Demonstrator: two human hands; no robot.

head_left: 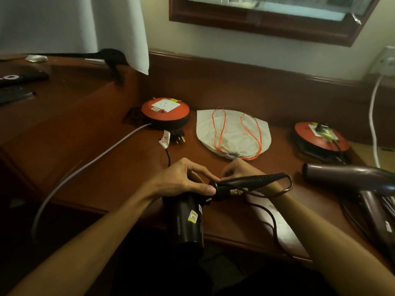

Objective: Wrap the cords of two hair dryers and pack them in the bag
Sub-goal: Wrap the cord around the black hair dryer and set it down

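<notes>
A dark hair dryer (188,221) hangs over the desk's front edge, barrel pointing toward me. My left hand (186,180) grips its body near the handle joint. My right hand (235,171) sits behind the folded handle (256,180) and pinches its black cord (284,189), which loops around the handle end. The cord's plug (176,136) lies unplugged farther back. A second, brownish hair dryer (352,178) rests at the right with its cord beside it. The white drawstring bag (233,133) with orange strings lies flat at the desk's middle.
Two red extension reels stand on the wooden desk (106,157): one (165,112) left of the bag with a grey cable, one (320,137) at the right with a plug in it. A white lampshade (85,24) hangs at the back left. A wall socket (384,63) is far right.
</notes>
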